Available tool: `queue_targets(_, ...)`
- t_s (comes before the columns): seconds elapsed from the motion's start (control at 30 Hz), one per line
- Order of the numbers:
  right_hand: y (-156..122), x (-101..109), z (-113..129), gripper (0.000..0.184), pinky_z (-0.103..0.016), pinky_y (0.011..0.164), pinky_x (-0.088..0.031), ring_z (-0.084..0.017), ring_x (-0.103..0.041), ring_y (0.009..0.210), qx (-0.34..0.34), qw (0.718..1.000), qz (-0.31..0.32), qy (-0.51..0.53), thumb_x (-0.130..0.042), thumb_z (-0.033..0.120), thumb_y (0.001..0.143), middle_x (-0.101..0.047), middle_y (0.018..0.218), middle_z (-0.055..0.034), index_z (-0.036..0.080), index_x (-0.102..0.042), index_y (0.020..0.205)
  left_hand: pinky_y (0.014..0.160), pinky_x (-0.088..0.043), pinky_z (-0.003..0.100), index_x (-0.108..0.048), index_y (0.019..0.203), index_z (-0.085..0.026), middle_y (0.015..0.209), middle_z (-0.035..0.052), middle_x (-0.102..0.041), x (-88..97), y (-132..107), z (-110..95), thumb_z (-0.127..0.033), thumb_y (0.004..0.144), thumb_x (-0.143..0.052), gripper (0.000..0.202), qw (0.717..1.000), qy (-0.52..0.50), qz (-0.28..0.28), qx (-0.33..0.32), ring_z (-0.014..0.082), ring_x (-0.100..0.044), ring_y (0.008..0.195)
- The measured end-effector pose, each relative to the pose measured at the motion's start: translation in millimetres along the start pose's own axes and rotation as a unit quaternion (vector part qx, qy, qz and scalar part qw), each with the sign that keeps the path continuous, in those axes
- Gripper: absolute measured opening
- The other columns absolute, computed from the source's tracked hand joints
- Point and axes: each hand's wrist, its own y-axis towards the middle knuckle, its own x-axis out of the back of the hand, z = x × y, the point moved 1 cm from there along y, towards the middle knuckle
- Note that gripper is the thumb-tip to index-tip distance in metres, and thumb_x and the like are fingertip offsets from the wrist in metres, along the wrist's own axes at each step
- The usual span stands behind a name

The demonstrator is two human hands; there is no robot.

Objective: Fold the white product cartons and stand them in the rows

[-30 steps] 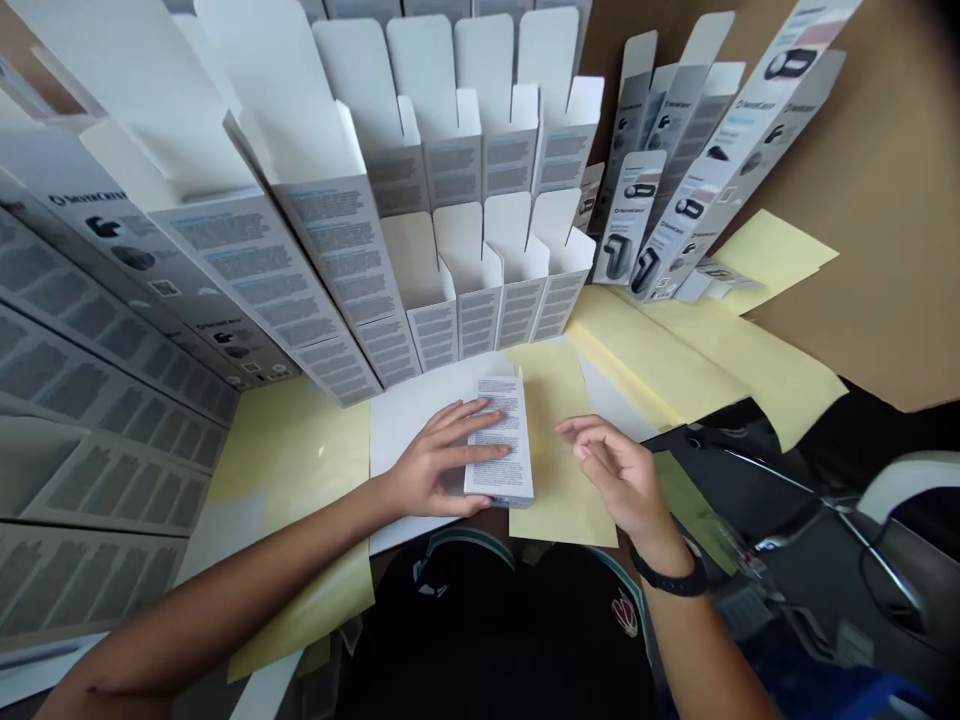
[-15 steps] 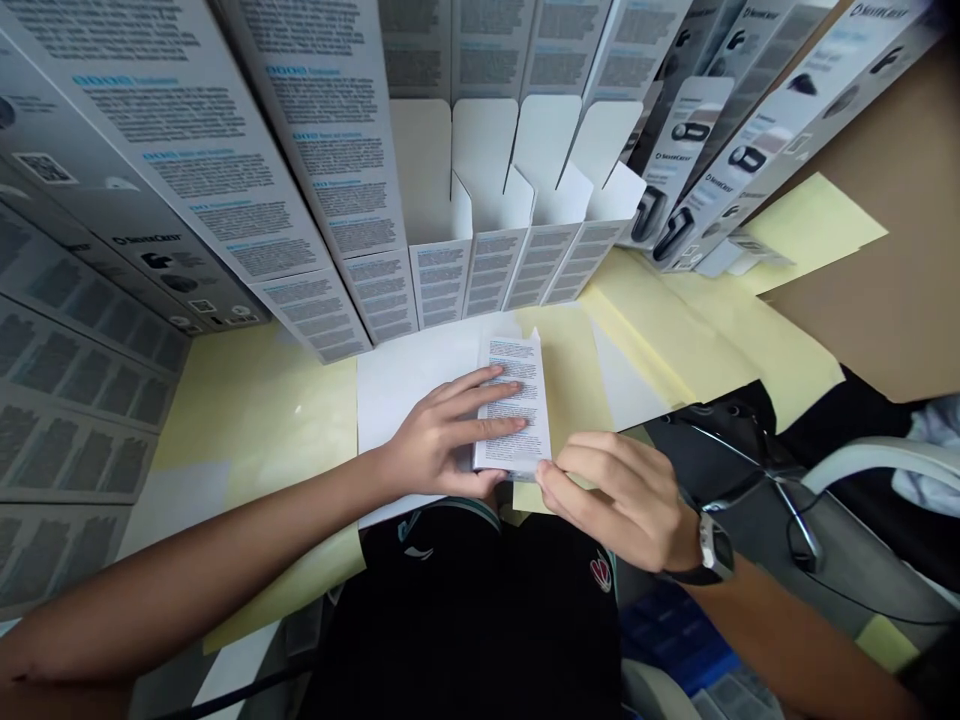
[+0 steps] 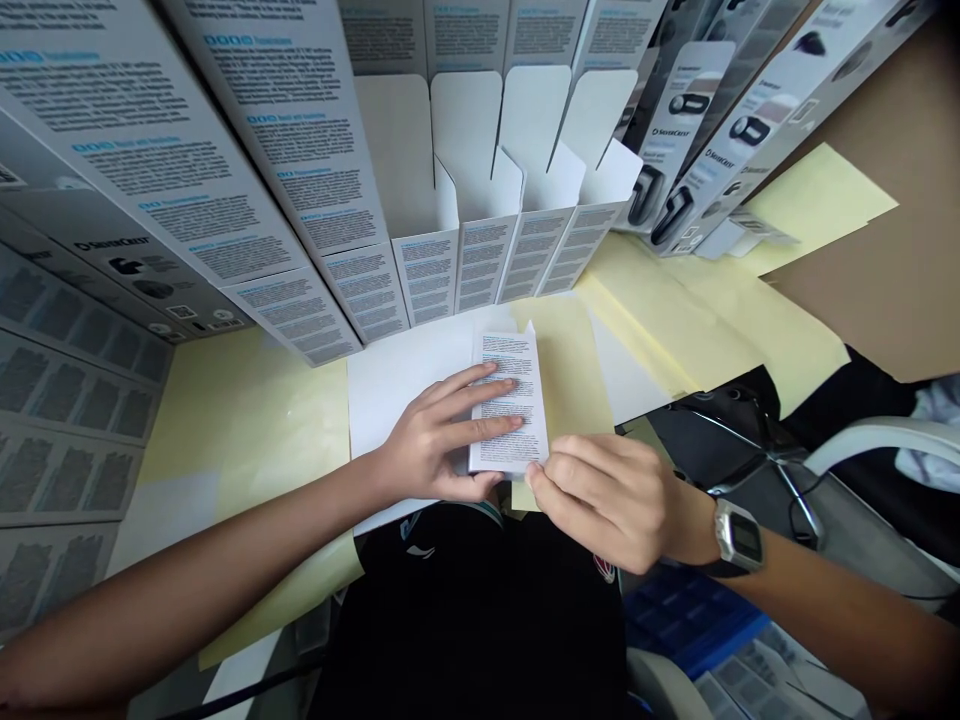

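My left hand (image 3: 439, 445) lies flat on the printed carton (image 3: 511, 398), fingers spread across its lettered face, thumb at its near edge. The carton rests flat on a white sheet (image 3: 394, 375) at the table's near edge, over yellow paper (image 3: 255, 420). My right hand (image 3: 607, 495), with a wristwatch (image 3: 739, 535), meets the carton's near right corner, fingers (image 3: 551, 478) curled and pressed together; the thumb is hidden, so I cannot tell whether they pinch. Upright open cartons (image 3: 480, 230) stand just behind.
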Motion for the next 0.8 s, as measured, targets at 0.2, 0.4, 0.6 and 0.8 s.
queue_targets(0.2,3.1,-3.3,1.4,0.018,-0.031,0.055,-0.054,-0.019,-0.065,0.069,-0.016,0.999,-0.03,0.026,-0.062,0.007,0.086,-0.065,0.068,-0.0047,0.016,-0.068,0.071,0.108,-0.049,0.059,-0.066,0.128,-0.021,0.142,0.0139,-0.06,-1.3,2.0,4.4,-0.046,0.08,-0.073,0.055,0.999,0.018,-0.03,-0.026,0.0373,-0.049,0.14)
queue_targets(0.4,3.5,-4.5,0.9,0.018,-0.03,0.053,-0.05,-0.019,-0.063,0.07,-0.019,0.999,-0.024,0.016,-0.062,0.007,0.087,-0.064,0.069,-0.0042,0.016,-0.067,0.072,0.108,-0.049,0.06,-0.066,0.128,-0.02,0.141,0.0155,-0.061,-2.0,2.6,5.2,-0.046,0.08,-0.073,0.055,0.999,0.015,-0.031,-0.033,0.0379,-0.048,0.14)
queue_targets(0.6,3.8,-6.8,3.2,0.023,-0.029,0.05,-0.047,-0.017,-0.06,0.065,-0.01,1.0,-0.016,0.016,-0.061,0.008,0.087,-0.065,0.068,-0.003,0.019,-0.064,0.067,0.107,-0.05,0.059,-0.066,0.127,-0.02,0.141,0.0148,-0.061,-1.8,2.1,5.0,-0.046,0.08,-0.073,0.055,0.999,0.017,-0.033,-0.029,0.0377,-0.049,0.14)
queue_targets(0.8,2.7,-10.0,5.2,0.02,-0.029,0.049,-0.044,-0.016,-0.058,0.065,-0.023,1.0,0.008,0.005,-0.06,0.009,0.091,-0.064,0.067,-0.0029,0.019,-0.066,0.073,0.108,-0.049,0.059,-0.067,0.126,-0.019,0.139,0.0164,-0.061,-1.9,2.0,4.9,-0.046,0.081,-0.072,0.053,0.999,0.015,-0.03,-0.032,0.038,-0.049,0.14)
